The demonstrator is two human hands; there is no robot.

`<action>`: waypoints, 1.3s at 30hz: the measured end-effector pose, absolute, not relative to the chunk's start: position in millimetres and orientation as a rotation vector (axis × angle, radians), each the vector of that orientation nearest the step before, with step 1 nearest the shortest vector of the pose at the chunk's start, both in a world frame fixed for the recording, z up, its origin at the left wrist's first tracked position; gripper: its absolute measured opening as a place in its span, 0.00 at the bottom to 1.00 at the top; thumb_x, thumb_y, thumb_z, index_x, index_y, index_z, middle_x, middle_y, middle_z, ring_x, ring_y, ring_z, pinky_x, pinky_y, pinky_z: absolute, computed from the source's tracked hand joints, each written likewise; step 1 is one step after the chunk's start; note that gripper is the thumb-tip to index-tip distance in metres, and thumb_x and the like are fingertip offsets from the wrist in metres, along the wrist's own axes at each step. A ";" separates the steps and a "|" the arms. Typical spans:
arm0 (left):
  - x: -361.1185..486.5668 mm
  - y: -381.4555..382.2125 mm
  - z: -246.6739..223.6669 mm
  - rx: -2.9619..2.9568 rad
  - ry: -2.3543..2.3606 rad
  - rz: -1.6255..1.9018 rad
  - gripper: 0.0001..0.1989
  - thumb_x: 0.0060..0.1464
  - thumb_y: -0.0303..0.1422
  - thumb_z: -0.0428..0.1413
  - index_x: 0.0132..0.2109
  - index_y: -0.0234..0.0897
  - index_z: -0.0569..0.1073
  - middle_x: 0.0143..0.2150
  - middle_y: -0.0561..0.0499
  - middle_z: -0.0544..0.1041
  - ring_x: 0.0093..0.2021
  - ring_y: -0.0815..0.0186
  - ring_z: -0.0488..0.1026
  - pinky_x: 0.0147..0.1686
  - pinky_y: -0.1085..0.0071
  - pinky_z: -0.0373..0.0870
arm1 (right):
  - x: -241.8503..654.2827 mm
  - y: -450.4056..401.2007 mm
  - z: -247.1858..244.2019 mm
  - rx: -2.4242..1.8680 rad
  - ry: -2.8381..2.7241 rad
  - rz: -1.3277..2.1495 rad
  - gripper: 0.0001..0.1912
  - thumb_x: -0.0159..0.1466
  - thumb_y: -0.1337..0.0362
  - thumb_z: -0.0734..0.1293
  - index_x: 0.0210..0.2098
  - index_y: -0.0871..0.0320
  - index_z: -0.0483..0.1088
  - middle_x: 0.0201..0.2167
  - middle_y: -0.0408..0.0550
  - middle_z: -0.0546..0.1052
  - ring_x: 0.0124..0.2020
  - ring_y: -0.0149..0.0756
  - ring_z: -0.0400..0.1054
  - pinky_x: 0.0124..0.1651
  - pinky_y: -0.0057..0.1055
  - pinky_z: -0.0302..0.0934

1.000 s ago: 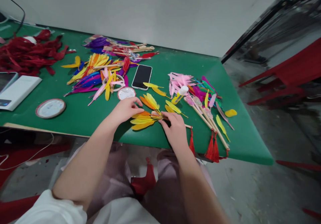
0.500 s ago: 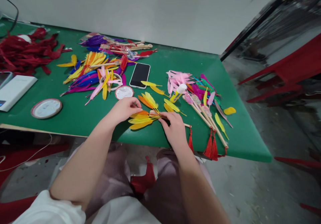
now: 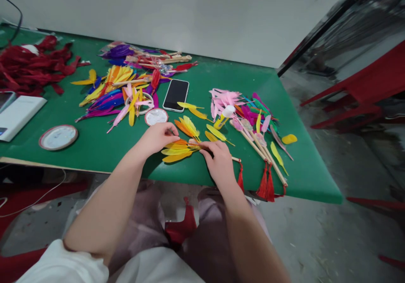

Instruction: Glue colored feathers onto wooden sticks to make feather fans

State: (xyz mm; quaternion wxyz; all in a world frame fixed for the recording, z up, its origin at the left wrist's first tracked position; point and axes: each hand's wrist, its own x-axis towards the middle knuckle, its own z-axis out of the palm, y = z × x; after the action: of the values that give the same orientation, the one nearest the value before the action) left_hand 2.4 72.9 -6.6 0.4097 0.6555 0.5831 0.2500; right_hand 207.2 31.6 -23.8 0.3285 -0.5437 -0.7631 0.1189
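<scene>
Here at the front edge of the tabletop (image 3: pixel 313 169), the feather fan (image 3: pixel 177 152) lies spread; the left hand (image 3: pixel 158 139) pinches an orange feather (image 3: pixel 180 142), thumb to fingertip, the right hand (image 3: pixel 219 160) grips the base, and tasselled sticks (image 3: pixel 275 170) point towards the front right corner

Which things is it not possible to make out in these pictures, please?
- Head view: middle of the stick, hidden by the right hand.
- Head view: left hand contact with the orange feather, covered by its fingers.
- Head view: white box, cut off by left edge.
- Head view: glue stick print, too small.
</scene>
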 end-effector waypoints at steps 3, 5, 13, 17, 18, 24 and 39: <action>2.6 72.8 -6.8 1.655 1.474 0.627 0.09 0.43 0.37 0.55 0.31 0.36 0.69 0.24 0.53 0.71 0.24 0.71 0.66 0.23 0.76 0.59 | 207.3 31.7 -24.3 -1.418 -2.004 0.312 0.08 0.59 0.69 0.62 0.36 0.57 0.72 0.29 0.49 0.71 0.34 0.39 0.63 0.40 0.37 0.59; 2.7 72.9 -7.1 1.658 1.475 0.624 0.09 0.43 0.37 0.55 0.31 0.36 0.69 0.24 0.53 0.71 0.24 0.71 0.67 0.23 0.76 0.60 | 207.4 31.7 -24.7 -1.415 -2.003 0.312 0.09 0.59 0.69 0.61 0.37 0.56 0.72 0.29 0.49 0.71 0.34 0.39 0.63 0.39 0.37 0.59; 3.1 73.3 -6.8 1.662 1.476 0.613 0.09 0.43 0.37 0.55 0.30 0.36 0.69 0.24 0.53 0.71 0.24 0.71 0.66 0.22 0.76 0.59 | 207.7 32.1 -26.5 -1.401 -2.002 0.280 0.09 0.59 0.68 0.61 0.36 0.56 0.73 0.27 0.49 0.69 0.33 0.38 0.62 0.38 0.37 0.60; 3.1 73.2 -6.3 1.670 1.482 0.615 0.09 0.43 0.38 0.55 0.30 0.36 0.70 0.24 0.53 0.71 0.24 0.71 0.66 0.22 0.76 0.59 | 208.2 32.6 -28.1 -1.391 -2.002 0.278 0.09 0.60 0.67 0.61 0.36 0.55 0.73 0.27 0.49 0.69 0.33 0.38 0.62 0.39 0.38 0.60; 3.0 73.3 -6.3 1.671 1.481 0.616 0.09 0.43 0.38 0.55 0.30 0.36 0.70 0.24 0.53 0.71 0.24 0.71 0.66 0.22 0.76 0.59 | 208.2 32.6 -28.3 -1.391 -2.003 0.277 0.09 0.60 0.67 0.61 0.36 0.55 0.73 0.27 0.48 0.69 0.33 0.38 0.62 0.38 0.37 0.60; 2.9 73.5 -6.2 1.681 1.475 0.618 0.09 0.43 0.37 0.55 0.30 0.36 0.70 0.24 0.53 0.71 0.24 0.71 0.66 0.23 0.76 0.59 | 207.9 31.9 -28.0 -1.387 -2.015 0.247 0.09 0.59 0.68 0.62 0.36 0.56 0.73 0.27 0.49 0.69 0.32 0.38 0.62 0.38 0.36 0.60; 3.5 72.2 -4.5 1.631 1.506 0.641 0.10 0.44 0.38 0.55 0.33 0.37 0.69 0.25 0.53 0.72 0.24 0.70 0.67 0.24 0.76 0.60 | 209.2 28.2 -23.9 -1.350 -2.026 0.266 0.11 0.57 0.70 0.64 0.40 0.58 0.70 0.34 0.50 0.71 0.38 0.39 0.63 0.43 0.39 0.61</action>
State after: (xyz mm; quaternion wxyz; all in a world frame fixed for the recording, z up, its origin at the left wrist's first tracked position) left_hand 3.5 72.2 -4.5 0.4035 0.6460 0.5961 0.2540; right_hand 209.2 28.2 -23.9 0.3393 -0.5184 -0.7782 0.1020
